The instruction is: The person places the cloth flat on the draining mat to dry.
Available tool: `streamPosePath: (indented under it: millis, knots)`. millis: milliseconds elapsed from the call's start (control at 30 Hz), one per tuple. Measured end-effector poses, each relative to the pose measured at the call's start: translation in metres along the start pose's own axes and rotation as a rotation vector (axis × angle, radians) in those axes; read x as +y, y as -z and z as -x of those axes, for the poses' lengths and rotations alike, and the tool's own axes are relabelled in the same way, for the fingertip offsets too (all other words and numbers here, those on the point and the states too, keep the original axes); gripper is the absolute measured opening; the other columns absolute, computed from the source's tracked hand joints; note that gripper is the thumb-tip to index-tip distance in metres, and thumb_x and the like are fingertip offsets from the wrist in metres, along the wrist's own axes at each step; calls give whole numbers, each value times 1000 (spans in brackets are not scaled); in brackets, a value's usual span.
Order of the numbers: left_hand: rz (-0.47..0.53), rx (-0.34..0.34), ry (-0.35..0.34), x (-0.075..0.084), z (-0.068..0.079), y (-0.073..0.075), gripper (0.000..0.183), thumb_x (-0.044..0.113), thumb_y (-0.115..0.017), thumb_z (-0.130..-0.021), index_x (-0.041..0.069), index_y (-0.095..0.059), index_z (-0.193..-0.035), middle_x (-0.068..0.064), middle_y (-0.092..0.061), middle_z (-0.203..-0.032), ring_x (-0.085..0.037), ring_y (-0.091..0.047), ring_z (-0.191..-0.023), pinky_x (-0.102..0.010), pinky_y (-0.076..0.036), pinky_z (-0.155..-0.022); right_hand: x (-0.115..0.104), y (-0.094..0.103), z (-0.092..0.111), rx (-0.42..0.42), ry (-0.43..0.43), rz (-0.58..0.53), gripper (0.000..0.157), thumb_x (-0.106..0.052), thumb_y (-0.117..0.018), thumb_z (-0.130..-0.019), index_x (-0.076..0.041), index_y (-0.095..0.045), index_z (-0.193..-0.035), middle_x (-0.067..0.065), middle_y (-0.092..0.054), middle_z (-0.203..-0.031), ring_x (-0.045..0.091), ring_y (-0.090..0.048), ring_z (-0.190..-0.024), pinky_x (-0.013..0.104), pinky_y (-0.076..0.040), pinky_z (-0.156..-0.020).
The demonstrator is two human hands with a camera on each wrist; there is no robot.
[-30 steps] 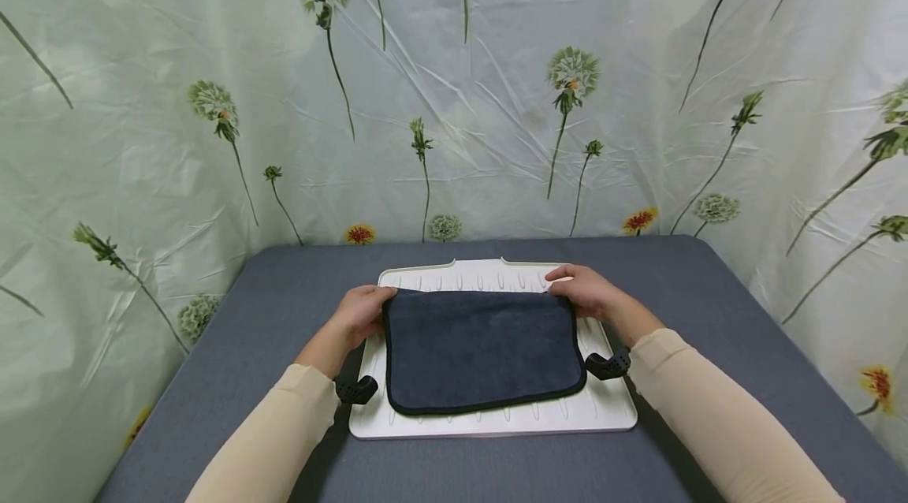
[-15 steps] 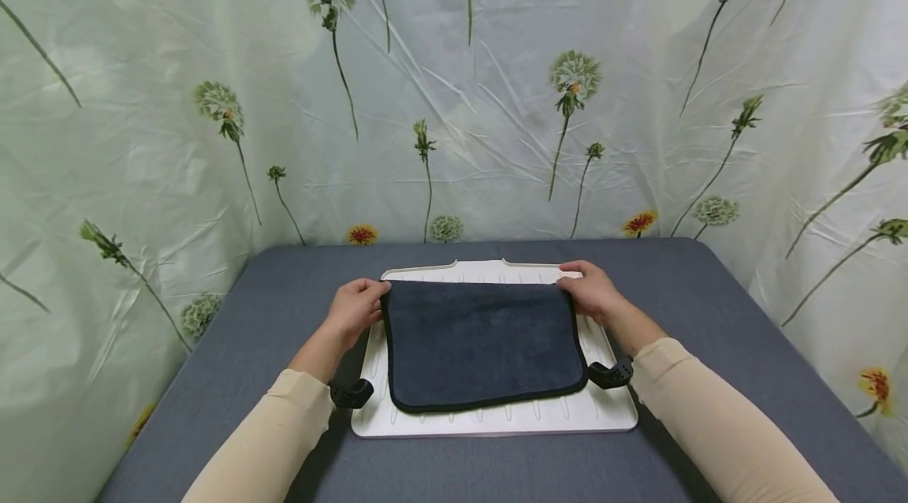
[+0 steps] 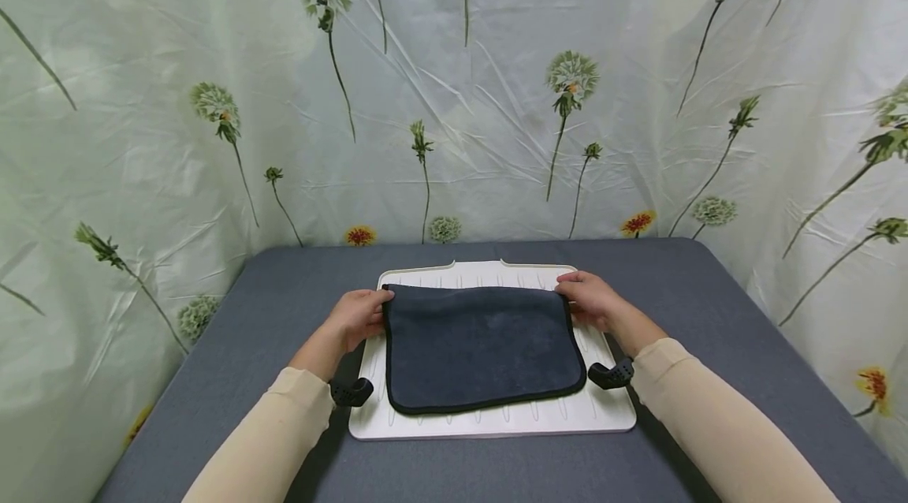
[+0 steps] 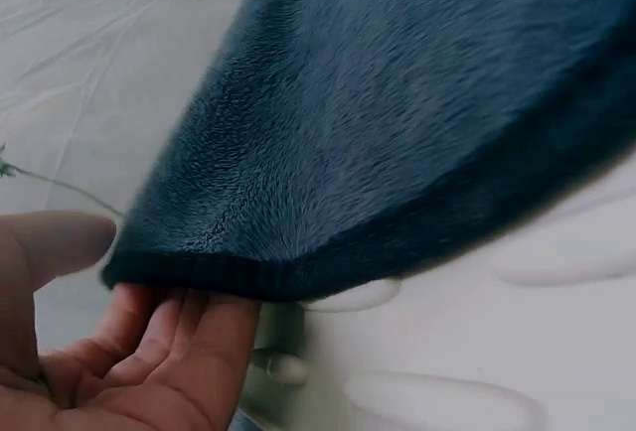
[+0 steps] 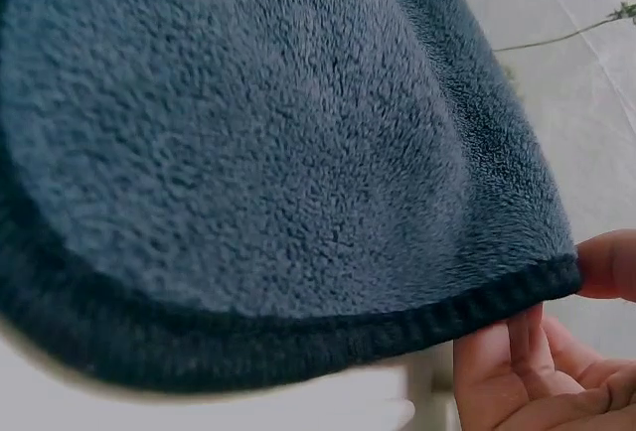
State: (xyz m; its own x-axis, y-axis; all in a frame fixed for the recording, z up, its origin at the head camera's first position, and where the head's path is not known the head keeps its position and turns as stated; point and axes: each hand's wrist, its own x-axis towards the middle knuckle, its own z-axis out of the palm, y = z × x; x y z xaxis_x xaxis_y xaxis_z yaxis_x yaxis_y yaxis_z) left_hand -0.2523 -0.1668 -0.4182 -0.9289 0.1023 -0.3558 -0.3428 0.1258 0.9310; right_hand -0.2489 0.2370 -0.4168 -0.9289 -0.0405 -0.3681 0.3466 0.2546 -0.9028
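A dark blue plush cloth (image 3: 485, 349) with a black stitched border spreads over a white ridged tray (image 3: 440, 428) in the head view. At its far left corner my left hand (image 3: 358, 318) pinches the cloth, thumb on top and fingers beneath, as the left wrist view shows of the hand (image 4: 149, 342). My right hand (image 3: 592, 299) pinches the far right corner in the same manner; in the right wrist view the hand (image 5: 556, 361) has its fingers under the border. The far edge sags slightly between both hands. Much of the tray's middle is hidden under the cloth.
The tray lies on a grey cloth-covered table (image 3: 695, 306). A pale curtain (image 3: 454, 93) printed with dandelions hangs behind and beside the table. Black wrist mounts (image 3: 351, 393) sit below the cream sleeves (image 3: 277, 432).
Both hands lifted the cloth's far edge a little and drew the corners slightly apart, then lowered it a touch. The tray has stayed in place.
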Motion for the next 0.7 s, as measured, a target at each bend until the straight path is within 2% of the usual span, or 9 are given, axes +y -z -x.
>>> streamPosePath:
  millis: [100, 167, 233, 333, 433, 500, 567, 700]
  knots:
    - [0, -48, 53, 1, -9, 0, 60, 32, -54, -106, -11, -42, -146, -25, -57, -139, -25, -66, -117, -46, -50, -110, -1, -2, -8, -35, -49, -29, 48, -20, -46, -106, 5, -36, -146, 6, -58, -106, 11, -61, -85, 25, -55, -71]
    - [-1, -57, 93, 3, -16, 1, 63, 39, -53, -106, -9, -42, -146, -24, -56, -140, -25, -64, -119, -44, -50, -109, -3, -3, -14, -58, -81, -43, 51, -24, -44, -107, 4, -31, -148, 9, -55, -114, 11, -61, -88, 25, -56, -74]
    - [-30, -59, 128, 4, -23, 0, 60, 45, -50, -106, -6, -48, -139, -18, -61, -129, -21, -65, -109, -37, -55, -99, -5, -4, -18, -77, -104, -51, 54, -25, -42, -108, 3, -27, -151, 12, -52, -120, 11, -61, -90, 25, -57, -76]
    - [-43, -26, 174, 6, -32, -2, 48, 49, -48, -106, 2, -59, -114, -5, -65, -99, -12, -63, -84, -25, -55, -75, -10, -5, -22, -106, -123, -42, 55, -25, -41, -108, 4, -25, -152, 14, -50, -122, 11, -61, -89, 26, -57, -77]
    - [-39, 21, 210, 8, -37, -5, 44, 50, -50, -105, 10, -59, -90, 3, -61, -74, -7, -58, -64, -20, -49, -58, -12, -6, -25, -121, -130, -1, 53, -26, -41, -108, 4, -31, -150, 12, -53, -118, 10, -62, -86, 26, -57, -75]
    - [-38, 54, 222, 9, -38, -8, 42, 48, -52, -104, 12, -58, -84, 6, -60, -65, -6, -57, -56, -20, -48, -53, -13, -7, -26, -118, -132, 7, 48, -25, -44, -108, 4, -37, -144, 9, -56, -111, 9, -63, -82, 26, -57, -73]
    - [-40, 80, 217, 11, -38, -13, 38, 43, -54, -104, 11, -60, -85, 6, -60, -61, -5, -57, -54, -21, -49, -52, -13, -9, -26, -97, -118, 14, 41, -22, -47, -107, 4, -44, -138, 4, -59, -101, 8, -63, -77, 25, -57, -70]
    - [-61, 137, 180, 11, -38, -19, 31, 31, -58, -103, 1, -62, -110, 1, -62, -79, -9, -62, -62, -25, -55, -59, -11, -15, -23, -23, -77, 55, 43, -15, -53, -103, 5, -45, -141, 17, -61, -124, 11, -61, -86, 22, -54, -69]
